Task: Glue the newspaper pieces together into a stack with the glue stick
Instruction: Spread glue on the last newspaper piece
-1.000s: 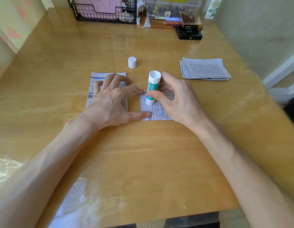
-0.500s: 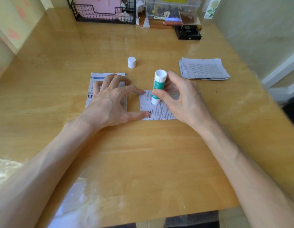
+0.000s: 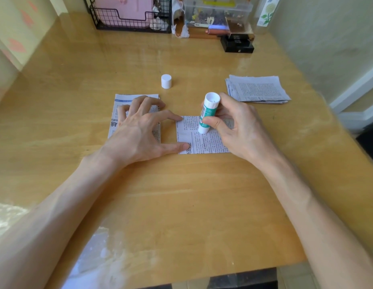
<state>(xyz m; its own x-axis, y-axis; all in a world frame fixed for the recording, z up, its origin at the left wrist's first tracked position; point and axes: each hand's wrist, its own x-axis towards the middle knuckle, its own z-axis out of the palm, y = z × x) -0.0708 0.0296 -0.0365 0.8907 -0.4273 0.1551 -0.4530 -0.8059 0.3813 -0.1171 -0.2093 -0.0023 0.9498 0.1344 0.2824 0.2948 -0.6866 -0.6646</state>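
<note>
Centre frame, our right hand (image 3: pixel 239 126) grips the glue stick (image 3: pixel 208 112) between thumb and curled fingers, tilted, its lower end touching the newspaper piece (image 3: pixel 204 142) that lies flat on the table (image 3: pixel 181 205). Our left hand (image 3: pixel 139 132) is spread and grasps nothing. Its index fingertip and thumb press the left edge of that piece, and its other fingers rest on the stack (image 3: pixel 127 98) just left of it. The white cap (image 3: pixel 166 81) stands above centre. A loose pile of pieces (image 3: pixel 258 88) lies at the right. A wire basket (image 3: pixel 129 19), a clear box (image 3: pixel 219 11) and a black box (image 3: pixel 236 45) line the top edge.
</note>
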